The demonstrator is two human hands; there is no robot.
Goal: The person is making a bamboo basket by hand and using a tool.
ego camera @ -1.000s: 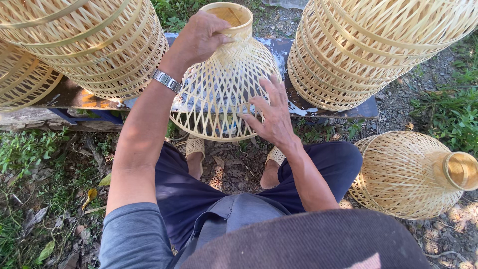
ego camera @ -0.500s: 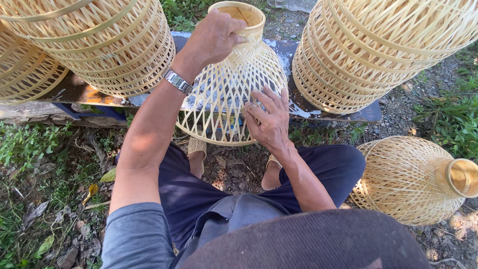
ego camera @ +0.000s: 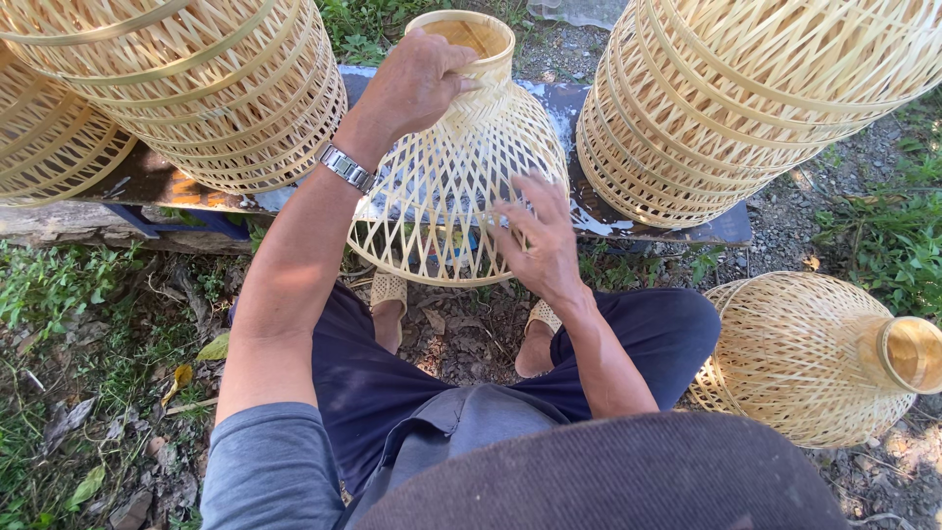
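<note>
A bell-shaped woven bamboo shade (ego camera: 446, 186) stands upright in front of my knees, its narrow collar on top. My left hand (ego camera: 417, 83), with a metal watch on the wrist, grips that collar from the left. My right hand (ego camera: 538, 240) rests with spread fingers against the lower right of the open lattice, near the bottom rim. My legs in dark trousers and sandalled feet are below the shade.
Stacks of similar woven shades sit on a low dark board (ego camera: 648, 221) at back left (ego camera: 186, 88) and back right (ego camera: 756, 98). Another shade (ego camera: 805, 358) lies on its side by my right knee. Grass, dry leaves and gravel cover the ground.
My right hand slid down the shade's right side toward the bottom rim. My left hand kept its grip on the collar. The view shifted slightly.
</note>
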